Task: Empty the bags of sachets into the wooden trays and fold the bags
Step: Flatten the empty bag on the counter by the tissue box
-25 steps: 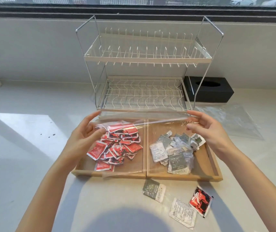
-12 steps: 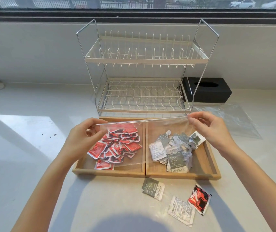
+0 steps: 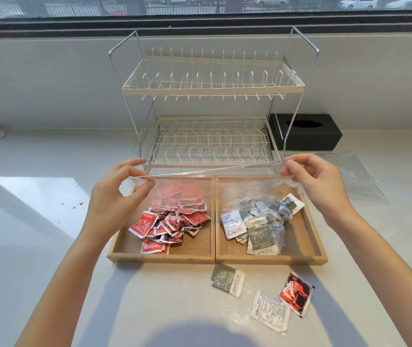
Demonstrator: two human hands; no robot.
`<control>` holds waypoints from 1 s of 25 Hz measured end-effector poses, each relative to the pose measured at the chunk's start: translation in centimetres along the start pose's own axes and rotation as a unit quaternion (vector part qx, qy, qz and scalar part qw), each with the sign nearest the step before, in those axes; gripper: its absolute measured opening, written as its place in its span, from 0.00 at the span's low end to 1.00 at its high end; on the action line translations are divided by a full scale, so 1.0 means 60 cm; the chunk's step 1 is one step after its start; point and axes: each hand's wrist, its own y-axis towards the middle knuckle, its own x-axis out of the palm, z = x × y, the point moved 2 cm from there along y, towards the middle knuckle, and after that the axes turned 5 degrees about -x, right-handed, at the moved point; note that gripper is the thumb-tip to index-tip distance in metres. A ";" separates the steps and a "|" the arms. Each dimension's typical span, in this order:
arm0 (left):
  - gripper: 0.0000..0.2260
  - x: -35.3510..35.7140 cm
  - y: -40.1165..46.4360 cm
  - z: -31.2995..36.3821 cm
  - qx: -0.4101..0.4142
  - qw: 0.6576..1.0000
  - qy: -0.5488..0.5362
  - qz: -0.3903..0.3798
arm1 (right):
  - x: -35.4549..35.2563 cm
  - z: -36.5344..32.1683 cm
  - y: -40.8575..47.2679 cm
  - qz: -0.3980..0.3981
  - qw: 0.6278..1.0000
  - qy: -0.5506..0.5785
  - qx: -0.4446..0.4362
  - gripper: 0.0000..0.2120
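My left hand (image 3: 115, 196) and right hand (image 3: 319, 186) were bare, with no gloves, rings or watch on them. My forearms were uncovered as far as the bottom edge of the view, no sleeve showing. My fingernails were short and unpainted.

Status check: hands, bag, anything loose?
Left hand and right hand pinch clear bag taut over wooden trays. Three sachets loose on counter.

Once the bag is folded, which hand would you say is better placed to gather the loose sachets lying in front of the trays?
Probably the right hand: the three loose sachets lie on the counter before the right tray, under that arm. Both hands, the left hand included, pinch the clear bag.
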 end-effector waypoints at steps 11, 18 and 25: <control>0.04 0.055 0.000 0.056 -0.103 0.934 -0.332 -0.085 | -0.051 0.006 0.007 0.074 0.997 0.011 -0.030 0.07; 0.07 0.172 -0.031 0.104 -0.175 0.926 -0.316 -0.113 | -0.156 0.064 0.023 0.088 0.995 0.030 0.039 0.15; 0.06 0.316 -0.039 0.185 -0.208 0.924 -0.306 -0.099 | -0.305 0.126 0.036 0.035 0.996 0.018 0.080 0.16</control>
